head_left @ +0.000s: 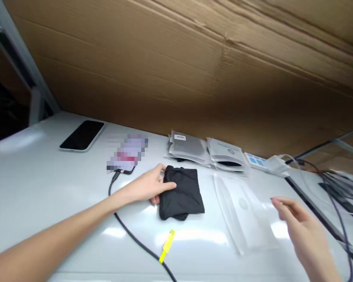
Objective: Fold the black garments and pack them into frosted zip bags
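Observation:
A folded black cloth (182, 194) lies on the white table in the middle of the head view. My left hand (159, 186) grips its left edge, thumb on top and fingers curled at the side and beneath. To the right of the cloth is a translucent plastic bag (238, 211), flat and slightly blurred. My right hand (300, 227) is by the bag's right side, thumb and forefinger brought together. Whether a bit of the bag's edge is between those fingertips, I cannot make out.
Packed bags (190, 147) and further white packets (228, 154) line the back against a cardboard wall (164, 70). At left are a dark-screened phone (82, 135) and a second phone (129, 152), plugged into a black cable (132, 235) with a yellow tag (167, 244). A power strip (255, 161) and cables (344, 186) are at right.

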A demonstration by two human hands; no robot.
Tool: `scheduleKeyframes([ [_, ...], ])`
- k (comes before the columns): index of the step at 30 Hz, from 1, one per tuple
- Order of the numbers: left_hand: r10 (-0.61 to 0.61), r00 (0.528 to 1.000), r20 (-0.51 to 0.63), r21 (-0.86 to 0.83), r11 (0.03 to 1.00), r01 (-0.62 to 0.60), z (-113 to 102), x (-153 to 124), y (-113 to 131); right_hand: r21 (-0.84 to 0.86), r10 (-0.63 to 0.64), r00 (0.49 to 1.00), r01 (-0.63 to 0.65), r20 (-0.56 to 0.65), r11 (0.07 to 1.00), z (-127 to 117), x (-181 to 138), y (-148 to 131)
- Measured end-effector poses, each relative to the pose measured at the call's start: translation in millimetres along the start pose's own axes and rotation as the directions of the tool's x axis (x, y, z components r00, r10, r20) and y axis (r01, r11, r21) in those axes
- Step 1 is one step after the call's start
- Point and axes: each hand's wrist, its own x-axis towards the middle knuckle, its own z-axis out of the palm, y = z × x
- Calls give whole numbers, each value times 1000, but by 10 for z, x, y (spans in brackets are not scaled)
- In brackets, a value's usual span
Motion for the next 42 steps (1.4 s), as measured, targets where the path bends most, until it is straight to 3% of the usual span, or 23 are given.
scheduleKeyframes([
  [1, -3, 1000, 3, -6, 1000, 3, 1, 11, -4, 58, -55, 998, 55, -5, 997, 98, -108, -118],
  [3, -2, 1000, 8, -31, 1000, 2, -3, 29, -3, 132, -257, 962, 244, 93, 961, 325, -354, -393],
  [6, 7, 1000, 25, -93, 996, -5, -10, 19, 47, 257, -582, 758, 524, 296, 812, 631, -687, -786],
  [9, 6, 996, 92, -209, 978, 13, -10, -37, 135, 379, -685, 629, 571, 369, 728, 818, -869, -1014],
  [11, 3, 992, 124, -315, 948, 37, -9, -83, 184, 410, -703, 606, 572, 372, 710, 894, -928, -1073],
  [12, -11, 989, 145, -378, 923, 66, -10, -105, 201, 413, -708, 610, 577, 356, 705, 926, -949, -1086],
  [14, -34, 971, 238, -505, 850, 153, -14, -143, 227, 411, -696, 665, 574, 273, 709, 983, -982, -1094],
  [17, 33, 922, 385, -623, 747, 234, -22, -183, 254, 431, -553, 823, 456, 127, 778, 1031, -987, -1068],
  [18, 74, 927, 367, -631, 752, 190, -19, -190, 261, 445, -469, 877, 381, 102, 810, 1028, -972, -1040],
  [20, 155, 964, 215, -538, 843, -15, 2, -196, 266, 464, -299, 951, 231, 77, 855, 986, -915, -940],
  [21, 208, 971, 115, -403, 903, -146, 22, -196, 261, 466, -226, 972, 175, 57, 867, 947, -875, -866],
  [23, 350, 936, -21, -45, 935, -351, 79, -194, 237, 444, -111, 994, 100, -1, 891, 845, -783, -680],
  [26, 484, 875, 20, 293, 834, -468, 163, -189, 173, 380, -15, 993, 58, -116, 923, 684, -652, -394],
  [29, 496, 853, 163, 512, 697, -503, 177, -183, 127, 333, -22, 983, 83, -183, 939, 603, -592, -255],
  [31, 445, 873, 202, 612, 638, -467, 130, -182, 132, 293, -118, 977, 167, -176, 941, 625, -604, -286],
  [33, 385, 902, 197, 638, 648, -416, 49, -186, 161, 249, -276, 954, 298, -120, 922, 705, -641, -391],
  [37, 300, 930, 214, 660, 657, -364, -139, -208, 228, 155, -536, 838, 519, 101, 841, 921, -697, -623],
  [40, 198, 958, 209, 709, 644, -288, -264, -238, 252, 131, -596, 779, 582, 196, 803, 972, -668, -671],
  [42, 140, 970, 199, 735, 633, -242, -340, -262, 259, 127, -546, 825, 532, 145, 837, 916, -613, -621],
])
